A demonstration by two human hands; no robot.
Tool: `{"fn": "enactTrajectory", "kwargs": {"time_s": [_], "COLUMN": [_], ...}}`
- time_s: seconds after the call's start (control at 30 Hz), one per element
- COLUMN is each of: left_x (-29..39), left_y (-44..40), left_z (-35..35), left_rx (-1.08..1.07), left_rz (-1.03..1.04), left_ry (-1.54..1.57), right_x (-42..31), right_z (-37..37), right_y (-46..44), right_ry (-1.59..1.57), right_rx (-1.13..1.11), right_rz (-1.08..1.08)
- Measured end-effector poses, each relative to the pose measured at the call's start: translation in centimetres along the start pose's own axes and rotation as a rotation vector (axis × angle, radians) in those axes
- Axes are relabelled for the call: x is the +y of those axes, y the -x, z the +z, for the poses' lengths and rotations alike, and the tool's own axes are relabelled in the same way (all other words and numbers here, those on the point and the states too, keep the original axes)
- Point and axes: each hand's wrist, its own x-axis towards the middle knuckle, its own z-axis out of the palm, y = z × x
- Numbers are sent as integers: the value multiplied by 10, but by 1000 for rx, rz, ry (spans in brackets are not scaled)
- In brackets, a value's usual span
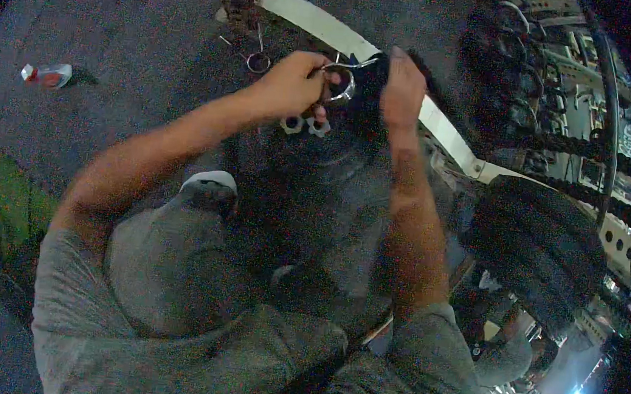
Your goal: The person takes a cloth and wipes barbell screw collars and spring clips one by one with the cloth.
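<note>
My left hand (296, 81) is closed around one end of a shiny, curved metal ring-like piece (350, 90), whose exact kind I cannot make out. Its upper arm reaches right to a black piece (375, 75) at the pale bar (324, 27). My right hand (403, 90) presses against that black piece from the right, fingers together and partly blurred; it appears to grip it. Below my left hand are two pale lobed rings (318, 127). Beyond it lies another metal ring with thin prongs (258, 62).
A crumpled clear-and-red wrapper or bottle (48, 75) lies on the dark floor at left. To the right stands a rack (593, 79) hung with many metal handles and attachments. A dark padded piece (536, 237) is near my right arm. A mirror reflects a person (509, 356) at lower right.
</note>
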Motion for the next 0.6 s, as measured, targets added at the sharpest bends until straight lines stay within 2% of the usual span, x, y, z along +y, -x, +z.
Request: {"fn": "enactTrajectory", "kwargs": {"time_s": [0.03,0.07,0.17,0.27,0.3,0.37,0.4,0.43,0.53,0.57,0.6], "left_x": [14,10,4,11,9,-8,-22,-25,-15,-13,-20], "left_y": [4,6,11,15,17,15,15,17,22,24,23], "left_z": [-4,-7,-10,5,10,25,34,38,32,26,20], "left_rx": [8,-42,-140,-18,-51,-105,-108,-96,-46,-25,14], "left_rz": [2,23,54,54,53,1,41,3,-42,-49,58], "left_ry": [-253,-258,-244,-268,-175,10,77,119,62,11,-145], "right_x": [-18,-27,-36,-1,-11,-3,-26,-31,-44,-55,-65], "right_z": [-2,-4,-10,6,1,1,-17,-18,-9,-6,-15], "right_y": [-3,-6,-14,-5,-5,-12,-25,-23,-9,-9,-15], "right_ry": [-44,0,-144,130,-138,-650,-1035,-1213,-375,-284,-143], "right_rx": [-85,-86,-114,137,216,452,570,578,352,303,162], "right_rz": [119,107,399,128,541,1081,1411,1432,464,218,85]}}
